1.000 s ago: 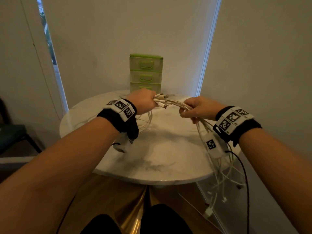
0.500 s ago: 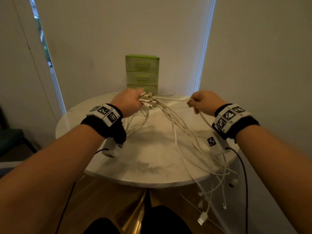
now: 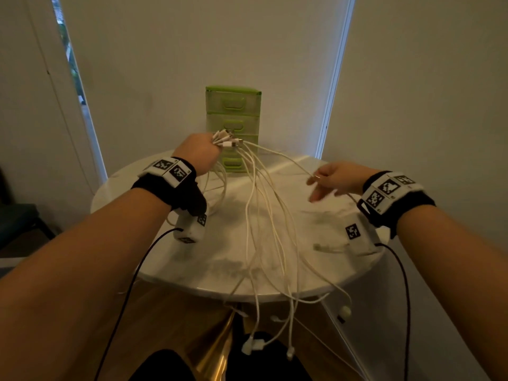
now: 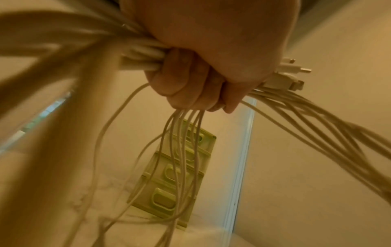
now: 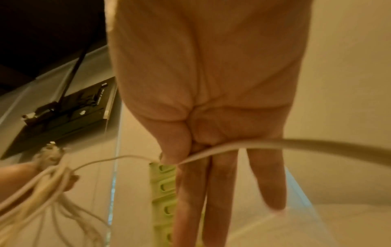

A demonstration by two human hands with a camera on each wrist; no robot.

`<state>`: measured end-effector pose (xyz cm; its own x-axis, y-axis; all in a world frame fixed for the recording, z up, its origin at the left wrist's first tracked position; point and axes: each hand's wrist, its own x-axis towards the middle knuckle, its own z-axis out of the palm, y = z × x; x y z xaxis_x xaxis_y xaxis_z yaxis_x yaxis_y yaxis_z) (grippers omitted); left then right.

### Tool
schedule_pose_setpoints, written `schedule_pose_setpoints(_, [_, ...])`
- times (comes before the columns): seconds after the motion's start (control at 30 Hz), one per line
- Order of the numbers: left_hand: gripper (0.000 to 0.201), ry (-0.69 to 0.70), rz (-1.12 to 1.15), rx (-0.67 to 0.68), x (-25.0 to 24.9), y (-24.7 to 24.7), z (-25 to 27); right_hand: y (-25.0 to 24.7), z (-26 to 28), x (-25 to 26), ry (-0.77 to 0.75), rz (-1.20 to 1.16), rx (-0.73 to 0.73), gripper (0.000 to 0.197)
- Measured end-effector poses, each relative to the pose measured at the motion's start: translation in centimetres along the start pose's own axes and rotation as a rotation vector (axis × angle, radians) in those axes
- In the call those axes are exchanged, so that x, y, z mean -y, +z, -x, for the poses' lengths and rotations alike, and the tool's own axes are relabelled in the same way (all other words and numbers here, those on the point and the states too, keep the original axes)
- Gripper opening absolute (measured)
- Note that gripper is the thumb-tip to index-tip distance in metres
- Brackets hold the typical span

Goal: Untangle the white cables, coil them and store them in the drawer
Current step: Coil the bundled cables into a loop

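My left hand [image 3: 202,151] is raised above the round marble table [image 3: 192,268] and grips a bundle of white cables [image 3: 258,204] in its fist [image 4: 196,86], with their plugs [image 3: 226,138] sticking out past the knuckles. The loose ends hang over the table's front edge toward the floor. My right hand [image 3: 334,178] pinches a single white cable [image 5: 211,149] between thumb and forefinger, the other fingers stretched out. That cable runs taut across to the left fist. The green drawer unit [image 3: 233,105] stands at the back of the table with its drawers closed.
White walls close in behind and on the right of the table. A dark chair [image 3: 19,221] stands low at the left. Black wrist-camera leads [image 3: 404,298] hang from both wrists. Cable plugs [image 3: 254,346] dangle over my dark trousers below the table edge.
The hands have drawn apart: the left fist rose and moved back toward the drawers, the right slid right along one cable, letting go of the rest and keeping only that one.
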<state>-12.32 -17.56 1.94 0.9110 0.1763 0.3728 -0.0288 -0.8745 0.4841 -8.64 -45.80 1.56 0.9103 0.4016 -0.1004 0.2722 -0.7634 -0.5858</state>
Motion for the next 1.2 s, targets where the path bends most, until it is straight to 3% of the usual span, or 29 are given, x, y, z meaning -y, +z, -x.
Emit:
schedule_pose_setpoints(0.07, [0.031, 0.018, -0.001, 0.007, -0.9, 0.2, -0.2, 0.6, -0.1, 1.8, -0.101, -0.016, -0.077, 0.032])
schedule_pose_setpoints(0.13, [0.033, 0.027, -0.024, 0.018, -1.5, 0.4, -0.3, 1.0, -0.4, 3.6, -0.156, -0.169, -0.186, 0.035])
schedule_pose_setpoints(0.2, [0.035, 0.037, -0.040, 0.024, -1.9, 0.4, -0.4, 1.4, -0.6, 5.4, -0.156, -0.354, -0.199, 0.038])
schedule_pose_setpoints(0.3, [0.035, 0.070, -0.064, 0.032, -2.6, 0.7, -0.7, 2.3, -0.3, 7.5, -0.141, -0.425, -0.038, 0.038])
schedule_pose_setpoints(0.43, [0.033, 0.102, -0.059, 0.025, -4.1, 0.4, -0.9, 4.7, -0.1, 8.6, -0.223, -0.408, 0.137, 0.011])
schedule_pose_setpoints(0.53, [0.033, 0.098, -0.057, 0.038, -4.1, -0.2, -1.0, 4.8, 0.1, 8.4, -0.211, -0.654, 0.197, 0.016])
schedule_pose_setpoints(0.63, [0.032, 0.065, -0.044, 0.026, -3.6, -0.5, -0.9, 4.0, 0.6, 7.6, -0.192, -0.696, 0.206, 0.018])
schedule_pose_setpoints(0.87, [0.031, 0.086, -0.142, -0.017, -3.9, -1.7, -0.7, 3.4, 1.7, 5.8, -0.167, -0.324, 0.068, 0.020])
schedule_pose_setpoints(1.0, [0.033, 0.137, -0.098, 0.231, -4.3, -0.1, 0.9, 3.5, 1.5, 3.6, 0.011, 0.090, -0.030, 0.018])
schedule_pose_setpoints(1.1, [0.021, 0.139, 0.161, 0.363, -3.4, 1.1, 1.6, 3.0, 1.4, 0.9, 0.204, 0.291, 0.089, 0.025])
schedule_pose_setpoints(1.2, [0.014, 0.103, 0.605, 0.297, -3.4, 1.2, 1.5, 2.1, 1.9, -1.1, 0.337, 0.748, 0.246, 0.019])
